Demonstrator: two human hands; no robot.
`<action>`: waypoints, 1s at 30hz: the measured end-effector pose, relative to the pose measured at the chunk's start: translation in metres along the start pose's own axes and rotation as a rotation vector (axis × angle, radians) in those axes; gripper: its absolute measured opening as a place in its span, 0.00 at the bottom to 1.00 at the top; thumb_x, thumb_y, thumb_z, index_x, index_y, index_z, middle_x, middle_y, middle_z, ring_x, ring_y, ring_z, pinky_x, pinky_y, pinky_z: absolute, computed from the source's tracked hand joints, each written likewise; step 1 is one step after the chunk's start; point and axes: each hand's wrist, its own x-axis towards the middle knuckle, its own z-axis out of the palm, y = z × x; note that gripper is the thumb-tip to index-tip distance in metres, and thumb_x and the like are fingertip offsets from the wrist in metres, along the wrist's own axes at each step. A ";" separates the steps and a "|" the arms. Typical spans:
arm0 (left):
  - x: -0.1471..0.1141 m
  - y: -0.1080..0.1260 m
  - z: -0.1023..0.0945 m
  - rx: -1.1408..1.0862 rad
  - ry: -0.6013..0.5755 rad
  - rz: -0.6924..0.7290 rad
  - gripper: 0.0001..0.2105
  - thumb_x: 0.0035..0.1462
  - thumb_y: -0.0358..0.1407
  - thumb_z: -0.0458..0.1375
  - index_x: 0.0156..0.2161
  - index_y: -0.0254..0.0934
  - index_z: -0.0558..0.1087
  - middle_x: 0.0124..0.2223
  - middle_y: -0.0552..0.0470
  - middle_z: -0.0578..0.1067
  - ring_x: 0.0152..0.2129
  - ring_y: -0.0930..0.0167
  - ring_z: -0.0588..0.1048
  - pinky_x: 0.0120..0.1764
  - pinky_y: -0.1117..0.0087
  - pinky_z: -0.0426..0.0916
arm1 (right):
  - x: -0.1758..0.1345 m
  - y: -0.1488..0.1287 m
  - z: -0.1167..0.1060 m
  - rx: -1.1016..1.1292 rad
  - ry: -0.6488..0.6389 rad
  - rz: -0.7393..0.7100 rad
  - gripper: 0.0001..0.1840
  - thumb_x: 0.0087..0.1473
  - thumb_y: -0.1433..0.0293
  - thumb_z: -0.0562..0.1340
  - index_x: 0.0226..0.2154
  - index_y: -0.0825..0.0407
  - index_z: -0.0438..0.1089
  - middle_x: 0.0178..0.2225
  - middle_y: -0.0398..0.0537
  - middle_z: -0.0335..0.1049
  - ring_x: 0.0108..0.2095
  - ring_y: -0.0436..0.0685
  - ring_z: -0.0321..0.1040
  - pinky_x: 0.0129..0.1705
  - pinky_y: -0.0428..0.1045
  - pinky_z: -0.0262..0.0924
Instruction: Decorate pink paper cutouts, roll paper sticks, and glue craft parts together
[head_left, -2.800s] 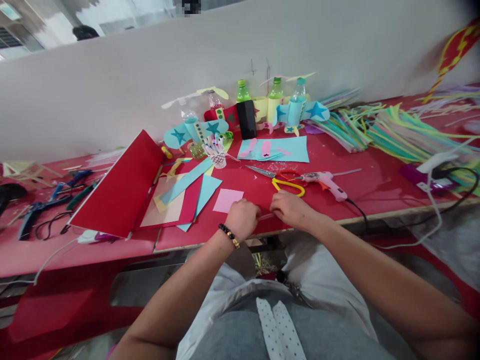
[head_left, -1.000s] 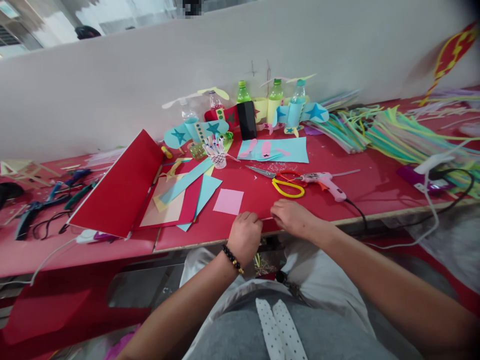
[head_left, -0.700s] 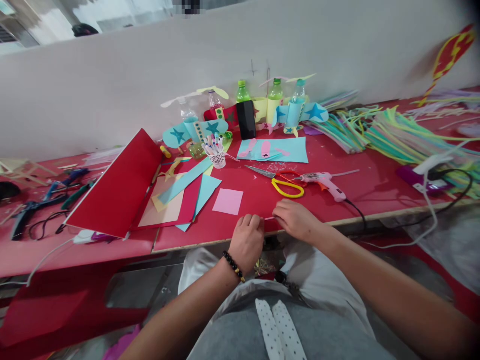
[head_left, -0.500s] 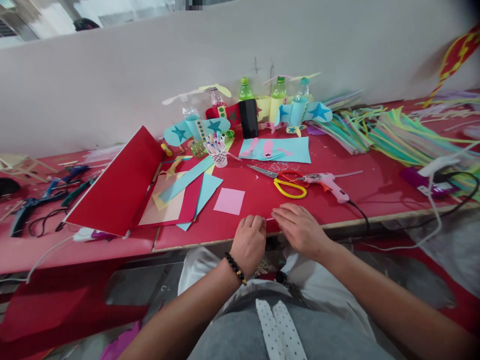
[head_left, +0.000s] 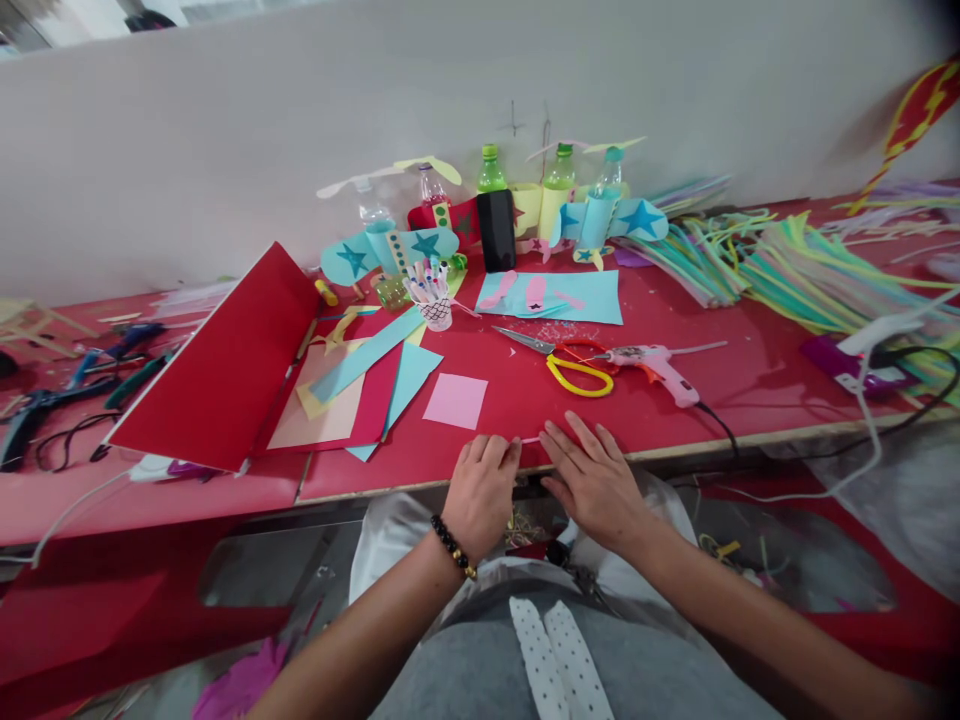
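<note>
At the table's front edge, a narrow pink paper strip (head_left: 530, 440) shows between my two hands; most of it is hidden under them. My left hand (head_left: 482, 490) has its fingers curled down and closed over the strip's left end. Flat on the tabletop lies my right hand (head_left: 592, 480), its fingers stretched and a little apart, the fingertips on the strip's right end. A pink paper square (head_left: 455, 401) rests just beyond my left hand. Yellow-and-red-handled scissors (head_left: 577, 375) and a pink glue gun (head_left: 656, 368) lie beyond my right hand.
A red folder (head_left: 217, 370) stands open at left beside stacked coloured paper (head_left: 319, 405). Behind are a marker cup (head_left: 435, 310), a blue sheet with pink cutouts (head_left: 600, 295), a black phone (head_left: 496, 230) and several bottle airplanes (head_left: 600, 205). Pliers (head_left: 45, 410) lie far left, coloured strips (head_left: 802, 265) right.
My right hand has flattened and its fingers have spread more. My left hand has shifted slightly left, and more of the pink strip shows between the hands.
</note>
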 end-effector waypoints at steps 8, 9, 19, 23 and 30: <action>0.005 -0.004 -0.001 -0.072 0.003 -0.010 0.15 0.61 0.30 0.47 0.52 0.37 0.67 0.43 0.46 0.68 0.41 0.65 0.64 0.46 0.62 0.61 | -0.001 -0.004 0.002 -0.003 0.021 0.040 0.27 0.60 0.62 0.52 0.60 0.52 0.57 0.61 0.49 0.56 0.64 0.65 0.40 0.61 0.64 0.40; 0.006 -0.004 -0.002 -0.079 0.005 -0.011 0.15 0.60 0.30 0.48 0.51 0.38 0.68 0.43 0.46 0.68 0.41 0.65 0.64 0.46 0.61 0.61 | -0.001 -0.005 0.003 -0.004 0.023 0.042 0.27 0.60 0.62 0.52 0.60 0.52 0.57 0.61 0.49 0.56 0.64 0.65 0.40 0.61 0.64 0.40; 0.006 -0.004 -0.006 -0.078 0.033 -0.012 0.14 0.60 0.30 0.48 0.49 0.38 0.70 0.43 0.46 0.68 0.41 0.64 0.64 0.45 0.62 0.62 | -0.001 -0.007 0.002 -0.012 0.025 0.054 0.26 0.60 0.63 0.52 0.59 0.52 0.59 0.61 0.48 0.56 0.64 0.65 0.40 0.62 0.64 0.39; 0.005 -0.004 -0.006 -0.075 0.039 -0.010 0.15 0.59 0.30 0.49 0.50 0.38 0.69 0.44 0.46 0.68 0.42 0.63 0.64 0.45 0.61 0.61 | 0.000 -0.009 0.001 -0.003 0.022 0.066 0.25 0.60 0.62 0.51 0.59 0.52 0.59 0.61 0.49 0.56 0.64 0.65 0.40 0.61 0.64 0.39; 0.010 -0.008 -0.005 -0.121 0.067 -0.002 0.13 0.60 0.30 0.49 0.45 0.39 0.73 0.40 0.48 0.69 0.39 0.65 0.64 0.43 0.63 0.61 | 0.001 -0.012 0.004 0.009 0.043 0.103 0.23 0.61 0.63 0.51 0.57 0.51 0.61 0.60 0.48 0.59 0.64 0.65 0.40 0.61 0.64 0.40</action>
